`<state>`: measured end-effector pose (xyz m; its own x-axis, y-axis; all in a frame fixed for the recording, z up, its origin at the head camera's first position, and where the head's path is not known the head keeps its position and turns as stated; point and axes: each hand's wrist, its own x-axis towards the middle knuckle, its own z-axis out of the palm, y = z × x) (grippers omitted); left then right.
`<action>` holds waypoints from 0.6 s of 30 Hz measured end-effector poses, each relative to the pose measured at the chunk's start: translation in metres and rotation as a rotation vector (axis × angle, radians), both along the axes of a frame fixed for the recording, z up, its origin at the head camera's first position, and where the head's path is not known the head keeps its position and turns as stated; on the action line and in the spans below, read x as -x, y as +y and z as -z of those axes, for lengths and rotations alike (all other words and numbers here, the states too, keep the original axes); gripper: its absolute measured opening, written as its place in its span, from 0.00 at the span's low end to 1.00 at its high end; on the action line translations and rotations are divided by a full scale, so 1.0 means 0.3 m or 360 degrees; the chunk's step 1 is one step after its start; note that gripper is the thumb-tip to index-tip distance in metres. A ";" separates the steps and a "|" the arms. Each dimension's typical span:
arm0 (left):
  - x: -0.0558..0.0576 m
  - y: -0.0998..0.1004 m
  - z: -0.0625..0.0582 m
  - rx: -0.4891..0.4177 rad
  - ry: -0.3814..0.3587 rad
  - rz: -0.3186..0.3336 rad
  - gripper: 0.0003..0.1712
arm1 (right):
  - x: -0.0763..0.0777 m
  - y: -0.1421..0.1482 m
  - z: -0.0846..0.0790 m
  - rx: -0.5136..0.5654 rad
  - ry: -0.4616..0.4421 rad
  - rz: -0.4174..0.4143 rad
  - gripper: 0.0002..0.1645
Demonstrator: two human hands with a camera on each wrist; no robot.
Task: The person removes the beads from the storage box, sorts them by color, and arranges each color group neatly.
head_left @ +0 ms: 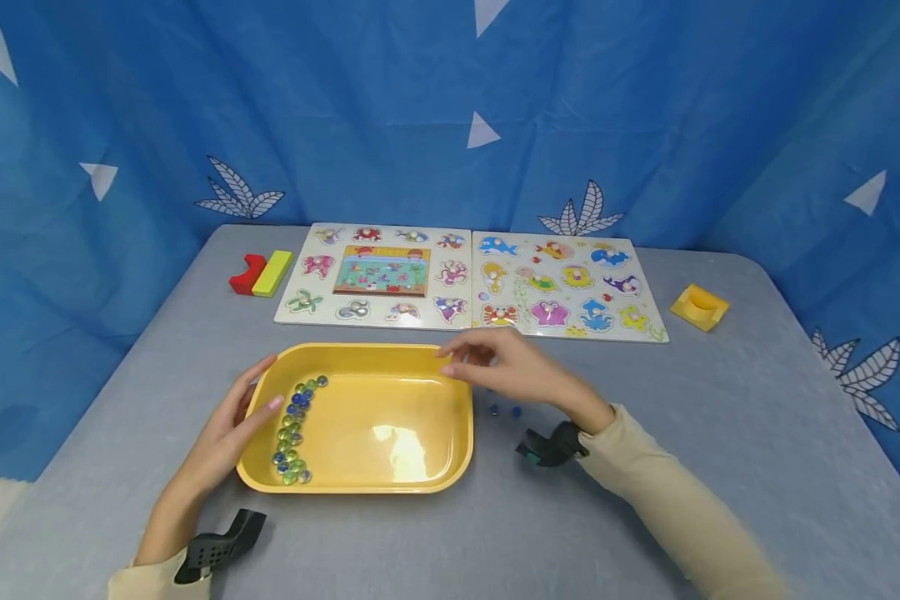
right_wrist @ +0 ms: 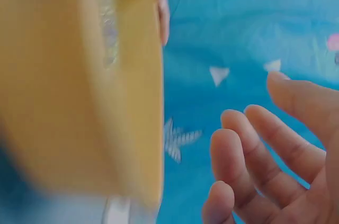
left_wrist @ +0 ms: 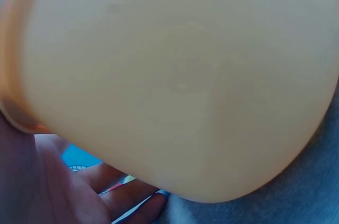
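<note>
A yellow tray (head_left: 375, 488) stands in the middle of the head view. Blue and green glass marbles (head_left: 292, 433) lie bunched in a line along its left side. My left hand (head_left: 221, 437) grips the left rim, thumb over the inside and fingers outside; in the left wrist view the tray's outer surface (left_wrist: 175, 86) hides part of those fingers. My right hand (head_left: 506, 362) hovers over the tray's right rim, fingers loosely bent with nothing between them. Two dark blue marbles (head_left: 516, 412) sit on the table just right of the tray, below that hand.
Two sea-animal puzzle boards, one left (head_left: 390, 317) and one right (head_left: 521, 292), lie side by side behind the tray. A red block (head_left: 247, 275) and a lime-green block (head_left: 272, 273) are at the back left, a yellow block (head_left: 700, 307) at the back right. Blue curtain (head_left: 390, 108) hangs behind.
</note>
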<state>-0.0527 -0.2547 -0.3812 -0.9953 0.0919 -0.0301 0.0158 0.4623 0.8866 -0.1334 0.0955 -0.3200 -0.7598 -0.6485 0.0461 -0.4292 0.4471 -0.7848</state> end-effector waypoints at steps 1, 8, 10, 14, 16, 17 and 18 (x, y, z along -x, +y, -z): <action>-0.001 -0.001 0.000 -0.0003 0.0002 -0.0002 0.34 | 0.014 -0.041 -0.011 0.0038 0.0006 -0.0055 0.16; -0.001 -0.001 0.004 -0.0033 -0.0002 0.0021 0.34 | 0.055 -0.312 -0.010 0.0079 -0.0068 -0.0449 0.18; -0.001 -0.001 0.005 -0.0026 0.0001 0.0027 0.34 | 0.045 -0.378 0.009 -0.0001 -0.0148 -0.0553 0.21; -0.001 -0.003 0.004 -0.0010 0.0007 0.0036 0.33 | 0.018 -0.486 0.059 -0.0270 -0.0256 -0.0709 0.24; -0.001 -0.005 0.004 -0.0023 0.0015 0.0040 0.33 | 0.002 -0.525 0.086 -0.0363 -0.0339 -0.0759 0.24; -0.001 -0.006 0.004 -0.0027 0.0015 0.0041 0.33 | -0.006 -0.539 0.098 -0.0404 -0.0375 -0.0777 0.23; -0.001 -0.006 0.004 -0.0029 0.0017 0.0044 0.33 | -0.014 -0.550 0.109 -0.0427 -0.0423 -0.0783 0.23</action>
